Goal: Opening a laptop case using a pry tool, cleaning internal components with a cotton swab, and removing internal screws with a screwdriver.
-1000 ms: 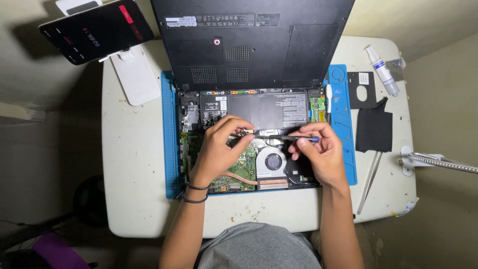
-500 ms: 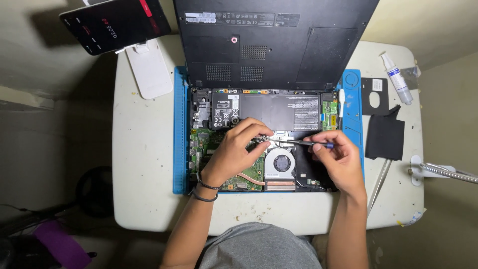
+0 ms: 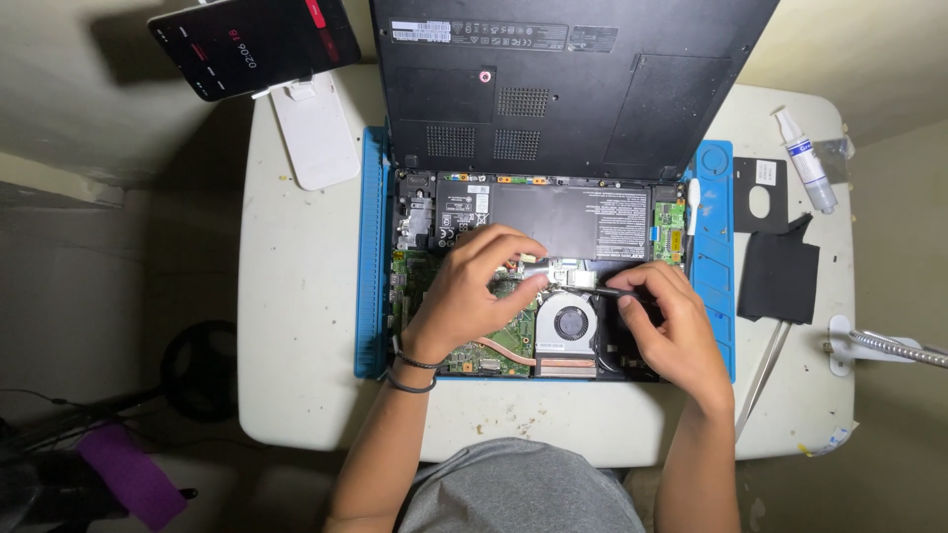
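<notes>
I viewed the opened black laptop chassis (image 3: 553, 286) lying on the blue rectangular work mat (image 3: 372, 257), which rested on the white rounded table (image 3: 296, 375). The chassis held a flat black battery pack (image 3: 563, 212) across its upper section, a green circuit board (image 3: 474, 345) at lower left, and a round black cooling fan (image 3: 571, 323) with a copper heat pipe (image 3: 504, 349) beside it. The removed black bottom cover (image 3: 563, 79) stood propped behind the chassis, bearing white rectangular labels along its top edge and one small red dot below them. White labels also lay on the battery pack. A small clear bottle with a white cap (image 3: 805, 158) lay at the table's far right corner, its contents not discernible. A black cloth (image 3: 780, 281) and a black cut-out sheet (image 3: 760, 192) lay just beside the mat's right edge. A black phone on a white stand (image 3: 259, 44) stood at upper left. My left hand (image 3: 474, 296) rested curled over the circuit board, its fingertips pressing near a small silver metal bracket (image 3: 565, 271) above the fan. My right hand (image 3: 671, 331) was clenched around a thin dark-handled tool (image 3: 614, 291), its tip directed at the bracket. I could not tell whether the left fingers gripped the bracket or merely touched it.
</notes>
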